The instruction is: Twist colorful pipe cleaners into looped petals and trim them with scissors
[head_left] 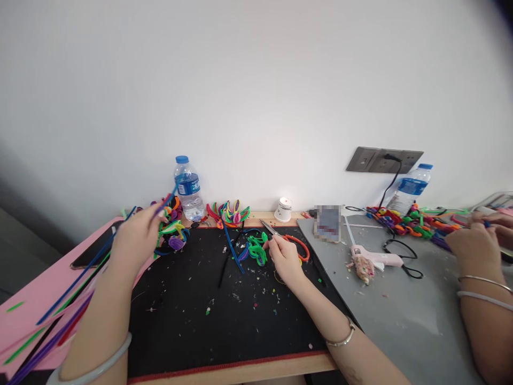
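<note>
My left hand (138,235) is raised at the left, a little blurred, its fingers closed around a blue pipe cleaner (171,193) whose tip sticks up in front of a water bottle (189,200). My right hand (285,259) is over the black mat (184,321), with thumb and finger pinching the edge of a green looped pipe cleaner piece (257,250) that has some purple in it. Scissors (303,247) with orange handles lie just behind that hand, partly hidden. Loose blue pipe cleaner (232,246) and black pipe cleaner (224,264) lengths lie beside the green piece.
Long pipe cleaners (68,326) spread over a pink sheet (24,299) with a phone (92,248). A multicoloured bundle (230,213) and paper cup (284,209) stand by the wall. On the grey mat (385,321) lies a glue gun (377,258); another person's hands (476,243) work at right.
</note>
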`<state>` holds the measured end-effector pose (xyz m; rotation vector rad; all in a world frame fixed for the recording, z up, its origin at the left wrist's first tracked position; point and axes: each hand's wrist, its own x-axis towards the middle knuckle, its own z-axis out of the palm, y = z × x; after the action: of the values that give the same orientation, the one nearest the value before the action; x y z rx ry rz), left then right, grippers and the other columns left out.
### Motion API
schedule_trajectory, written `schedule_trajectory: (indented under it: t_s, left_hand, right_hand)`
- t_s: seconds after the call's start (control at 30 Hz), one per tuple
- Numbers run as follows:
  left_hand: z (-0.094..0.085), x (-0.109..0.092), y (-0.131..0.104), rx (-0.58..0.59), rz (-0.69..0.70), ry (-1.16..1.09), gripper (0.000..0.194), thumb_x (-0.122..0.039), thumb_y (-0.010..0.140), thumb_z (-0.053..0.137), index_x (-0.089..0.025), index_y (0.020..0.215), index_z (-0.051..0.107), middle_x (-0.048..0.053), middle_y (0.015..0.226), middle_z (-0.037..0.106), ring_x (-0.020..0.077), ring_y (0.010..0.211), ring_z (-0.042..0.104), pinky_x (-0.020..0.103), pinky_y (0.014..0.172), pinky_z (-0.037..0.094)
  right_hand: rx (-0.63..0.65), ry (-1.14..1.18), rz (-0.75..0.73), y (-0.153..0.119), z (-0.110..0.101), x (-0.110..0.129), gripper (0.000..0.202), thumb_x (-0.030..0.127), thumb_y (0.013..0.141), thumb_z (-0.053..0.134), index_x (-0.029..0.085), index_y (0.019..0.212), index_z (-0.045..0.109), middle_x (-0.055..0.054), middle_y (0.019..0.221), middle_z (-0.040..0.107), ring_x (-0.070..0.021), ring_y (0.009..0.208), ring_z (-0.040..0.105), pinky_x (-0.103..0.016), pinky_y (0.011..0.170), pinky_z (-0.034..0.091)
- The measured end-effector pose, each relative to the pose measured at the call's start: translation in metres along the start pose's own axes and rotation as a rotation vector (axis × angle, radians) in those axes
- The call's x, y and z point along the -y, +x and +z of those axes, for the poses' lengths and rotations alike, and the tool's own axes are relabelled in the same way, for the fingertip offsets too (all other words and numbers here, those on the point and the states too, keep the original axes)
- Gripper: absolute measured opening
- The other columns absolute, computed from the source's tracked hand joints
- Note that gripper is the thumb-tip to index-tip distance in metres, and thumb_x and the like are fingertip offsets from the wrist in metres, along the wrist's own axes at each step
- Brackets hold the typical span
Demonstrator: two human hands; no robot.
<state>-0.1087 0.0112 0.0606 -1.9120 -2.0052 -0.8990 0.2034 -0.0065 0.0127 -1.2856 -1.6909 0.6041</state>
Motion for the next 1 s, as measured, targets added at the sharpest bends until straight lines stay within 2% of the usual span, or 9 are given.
schedule_trajectory:
  t_s: [0.1,0.17,0.27,0.37,0.5,0.7,0.77,0.9,1.0]
  left_hand:
    - [0.001,-0.022,-0.003,0.265,0.146,-0.115,0.035,-0.03,0.085,0.031,-0.021,0.112,0.052,0.004,0.086,0.064,0.0189,0.076,0.059,0.025,0.066,0.041]
    - [0.002,-0.038,-0.007,0.388,0.234,-0.147,0.033,-0.032,0.086,0.029,-0.021,0.099,0.058,0.003,0.074,0.064,0.0177,0.067,0.058,0.025,0.063,0.04]
    - [0.003,-0.061,-0.014,0.503,0.343,-0.221,0.034,-0.032,0.086,0.029,-0.021,0.103,0.057,0.003,0.078,0.064,0.0177,0.068,0.058,0.026,0.064,0.041]
    - [0.009,-0.079,-0.023,0.608,0.407,-0.3,0.035,-0.032,0.087,0.029,-0.022,0.103,0.058,0.006,0.087,0.065,0.0192,0.077,0.059,0.026,0.067,0.042]
    - [0.024,-0.091,-0.035,0.675,0.481,-0.339,0.035,-0.032,0.088,0.031,-0.024,0.109,0.056,0.006,0.102,0.064,0.0206,0.091,0.058,0.027,0.074,0.042]
    - [0.038,-0.1,-0.047,0.703,0.559,-0.337,0.037,-0.035,0.09,0.026,-0.026,0.113,0.053,0.004,0.109,0.061,0.0208,0.095,0.057,0.029,0.079,0.04]
    - [0.039,-0.101,-0.049,0.702,0.562,-0.312,0.037,-0.035,0.09,0.023,-0.024,0.105,0.055,0.005,0.104,0.063,0.0209,0.092,0.057,0.029,0.077,0.04]
    - [0.04,-0.101,-0.049,0.712,0.556,-0.253,0.037,-0.034,0.09,0.021,-0.021,0.082,0.055,0.005,0.08,0.063,0.02,0.075,0.058,0.028,0.065,0.039]
    - [0.04,-0.098,-0.049,0.707,0.541,-0.231,0.036,-0.035,0.09,0.021,-0.021,0.077,0.051,0.004,0.074,0.06,0.0196,0.069,0.056,0.027,0.061,0.037]
  right_hand:
    - [0.026,0.051,0.0,-0.001,0.0,0.001,0.032,0.034,0.086,0.035,0.016,0.068,0.055,0.004,0.046,0.04,-0.0092,0.045,0.037,-0.021,0.048,0.03]
    - [0.07,0.117,0.017,0.0,0.001,0.001,0.031,0.034,0.085,0.037,0.016,0.069,0.055,0.005,0.046,0.039,-0.0085,0.044,0.036,-0.02,0.046,0.029]
    - [0.17,0.301,0.073,0.001,0.004,0.0,0.023,0.035,0.081,0.045,0.015,0.079,0.055,0.005,0.049,0.044,-0.0077,0.045,0.04,-0.019,0.045,0.03]
    - [0.243,0.539,0.209,0.002,0.007,-0.001,0.026,0.038,0.077,0.05,0.016,0.092,0.051,0.003,0.057,0.053,-0.0059,0.039,0.038,-0.017,0.036,0.026]
    - [0.186,0.845,0.371,0.005,0.005,-0.002,0.027,0.042,0.074,0.054,0.016,0.082,0.05,0.001,0.063,0.057,-0.0038,0.035,0.035,-0.016,0.031,0.02]
    - [0.059,1.125,0.503,0.012,-0.001,-0.011,0.018,0.029,0.067,0.065,0.014,0.073,0.057,0.004,0.057,0.047,-0.0029,0.041,0.034,-0.015,0.034,0.021]
    - [-0.008,1.156,0.517,0.013,-0.003,-0.014,0.015,0.027,0.067,0.064,0.014,0.07,0.056,0.004,0.058,0.047,-0.0039,0.043,0.037,-0.016,0.035,0.022]
    - [-0.14,1.141,0.526,0.016,-0.006,-0.015,0.012,0.024,0.069,0.058,0.016,0.064,0.05,0.002,0.059,0.048,-0.0074,0.048,0.043,-0.018,0.038,0.029]
    - [-0.255,1.158,0.538,0.02,-0.01,-0.016,0.012,0.022,0.072,0.052,0.017,0.063,0.046,0.002,0.058,0.047,-0.0078,0.047,0.043,-0.019,0.039,0.032]
